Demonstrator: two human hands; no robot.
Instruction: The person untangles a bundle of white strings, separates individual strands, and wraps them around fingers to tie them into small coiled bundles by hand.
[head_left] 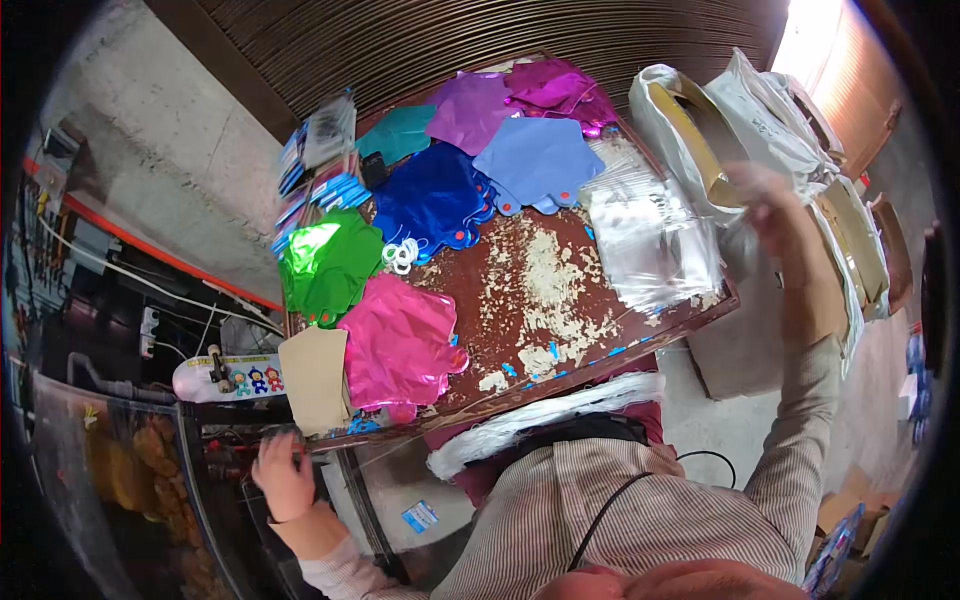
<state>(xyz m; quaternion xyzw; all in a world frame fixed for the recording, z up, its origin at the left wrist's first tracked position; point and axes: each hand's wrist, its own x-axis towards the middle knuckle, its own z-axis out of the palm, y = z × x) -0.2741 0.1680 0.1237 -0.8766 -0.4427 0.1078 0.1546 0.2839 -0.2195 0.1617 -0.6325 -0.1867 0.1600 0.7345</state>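
Note:
My left hand (284,476) hangs just off the table's near left corner, below a beige card (315,380), with fingers apart and nothing in them. Blurred by motion, my right hand (768,205) is over the white sacks at the right; its fingers cannot be made out. Stacks of foil sheets lie on the worn red table (520,300): pink (400,345), green (330,262), dark blue (425,200), light blue (540,158), teal (398,132), purple (472,110) and magenta (562,90). White string (402,256) rests beside the dark blue stack. Clear plastic sleeves (655,235) cover the table's right side.
White sacks (760,120) with cardboard inside stand right of the table. Blue-topped packets (340,190) lie at its left edge. A skateboard (235,378) and cables are at the left. White fibre strands (545,415) lie across my lap. A blue packet (420,516) is on the floor.

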